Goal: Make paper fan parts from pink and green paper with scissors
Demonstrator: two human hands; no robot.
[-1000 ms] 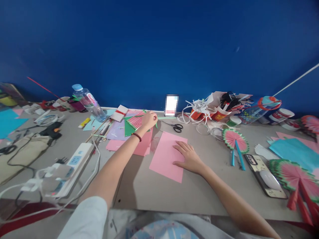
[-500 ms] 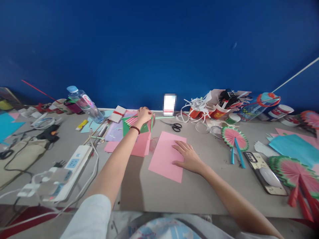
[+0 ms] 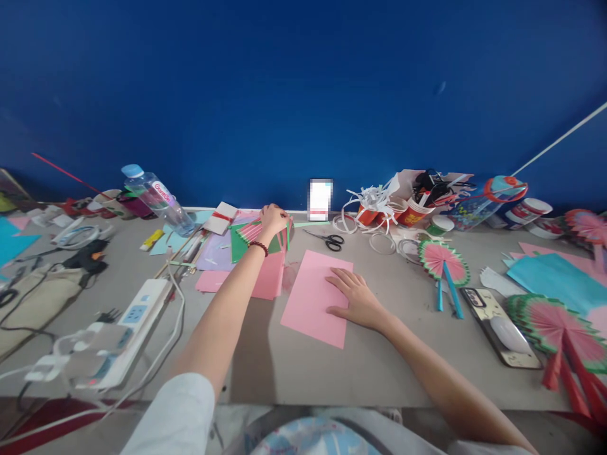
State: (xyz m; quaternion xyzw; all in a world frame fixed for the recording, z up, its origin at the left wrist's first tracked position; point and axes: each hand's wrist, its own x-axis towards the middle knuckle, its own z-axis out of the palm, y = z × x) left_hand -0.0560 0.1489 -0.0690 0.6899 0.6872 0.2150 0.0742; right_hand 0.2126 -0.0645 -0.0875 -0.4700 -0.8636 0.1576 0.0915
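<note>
My left hand reaches far across the table, fingers closed on thin green paper strips above a pile of green and pink-striped paper. A dark bead bracelet sits on that wrist. My right hand lies flat with fingers spread on the right side of a pink paper sheet, holding nothing. More pink paper lies under my left forearm.
Black scissors lie past the pink sheet. A water bottle, glue gun and power strip with cables are at left. Red cups with paper scraps, finished watermelon fans and a phone are at right.
My left hand drew back slightly left from beside the scissors to the striped paper pile, still pinching green strips. My right hand stayed flat on the pink sheet.
</note>
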